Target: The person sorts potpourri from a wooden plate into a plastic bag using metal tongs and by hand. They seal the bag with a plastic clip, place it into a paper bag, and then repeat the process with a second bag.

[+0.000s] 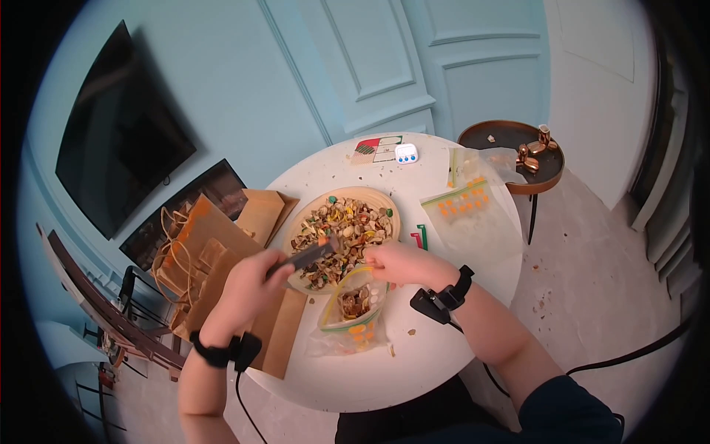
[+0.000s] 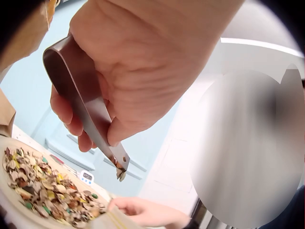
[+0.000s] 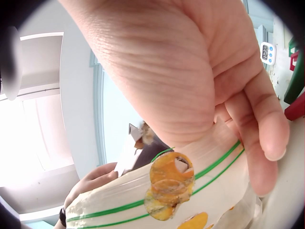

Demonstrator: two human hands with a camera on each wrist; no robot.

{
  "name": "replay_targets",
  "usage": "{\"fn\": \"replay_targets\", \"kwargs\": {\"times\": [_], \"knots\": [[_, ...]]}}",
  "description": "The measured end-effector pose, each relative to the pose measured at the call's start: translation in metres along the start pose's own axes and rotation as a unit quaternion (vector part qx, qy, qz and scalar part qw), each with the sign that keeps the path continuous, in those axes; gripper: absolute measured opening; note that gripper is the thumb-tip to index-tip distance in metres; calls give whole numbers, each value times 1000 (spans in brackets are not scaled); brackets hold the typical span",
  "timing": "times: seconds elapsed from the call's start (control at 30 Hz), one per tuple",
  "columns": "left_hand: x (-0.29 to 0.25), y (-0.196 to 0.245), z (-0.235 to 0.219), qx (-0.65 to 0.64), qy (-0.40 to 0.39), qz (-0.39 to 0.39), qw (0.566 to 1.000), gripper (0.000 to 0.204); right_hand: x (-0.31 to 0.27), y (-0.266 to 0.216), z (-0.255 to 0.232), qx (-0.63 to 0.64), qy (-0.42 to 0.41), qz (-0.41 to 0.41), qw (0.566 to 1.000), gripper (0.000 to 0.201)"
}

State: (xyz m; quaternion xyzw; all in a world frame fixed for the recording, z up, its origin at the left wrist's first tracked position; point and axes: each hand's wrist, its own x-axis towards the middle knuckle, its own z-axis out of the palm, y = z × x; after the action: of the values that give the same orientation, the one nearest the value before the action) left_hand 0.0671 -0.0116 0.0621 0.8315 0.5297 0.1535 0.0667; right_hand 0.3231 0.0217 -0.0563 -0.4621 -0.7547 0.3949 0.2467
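In the head view, the left hand point(image 1: 251, 287) grips metal tongs point(image 1: 310, 255) over the near side of the heaped plate point(image 1: 396, 214); the right hand point(image 1: 403, 264) pinches the open bag point(image 1: 351, 329). The left wrist view shows a piece point(image 2: 121, 174) between the tips. The right wrist view shows orange rounds point(image 3: 171, 177) on the bag's outside.

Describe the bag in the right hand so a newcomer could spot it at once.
On the round white table, find the wide tray heaped with small mixed pieces. At its near edge, the right hand grips the rim of the zip bag. Unlike the flatter bag to the right, it gapes open with brown pieces inside.
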Motion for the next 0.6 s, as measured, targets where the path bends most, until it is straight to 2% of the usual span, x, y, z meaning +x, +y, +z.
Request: {"fn": "replay_targets", "kwargs": {"times": [0.03, 0.1, 0.13, 0.23, 0.37, 0.43, 0.47, 0.53, 0.57, 0.6], "knots": [[-13, 4, -4, -1, -2, -1, 1000, 21, 0, 1, 0, -1, 2, -2, 1000, 6], [-34, 6, -8, -17, -61, -18, 998, 21, 1, 0, 0, -3, 1, -5, 1000, 6], [-42, 5, -6, -18, -61, -22, 998, 21, 0, -1, 0, 3, 3, -3, 1000, 7], [-54, 4, -1, 22, -59, 47, 997, 25, 1, -2, -1, 2, -5, 5, 1000, 9], [-47, 11, -4, 33, -44, 31, 998, 28, 1, -1, -1, -7, -13, 14, 1000, 11], [-34, 9, -2, -18, 40, 39, 998, 28, 3, 1, 0, -15, -6, 4, 1000, 11], [-27, 6, -1, -18, 41, 38, 998, 28, 4, 2, 0, -21, 2, -6, 1000, 12], [-9, -6, 6, -132, 7, -15, 991, 31, 1, -2, -1, -41, 34, -30, 998, 13], [0, -12, 13, -200, -8, -1, 980, 32, -1, -4, -2, -61, 67, -53, 994, 14], [6, -14, 16, -201, -7, 2, 979, 32, -2, -7, -4, -63, 69, -52, 994, 14]]}}
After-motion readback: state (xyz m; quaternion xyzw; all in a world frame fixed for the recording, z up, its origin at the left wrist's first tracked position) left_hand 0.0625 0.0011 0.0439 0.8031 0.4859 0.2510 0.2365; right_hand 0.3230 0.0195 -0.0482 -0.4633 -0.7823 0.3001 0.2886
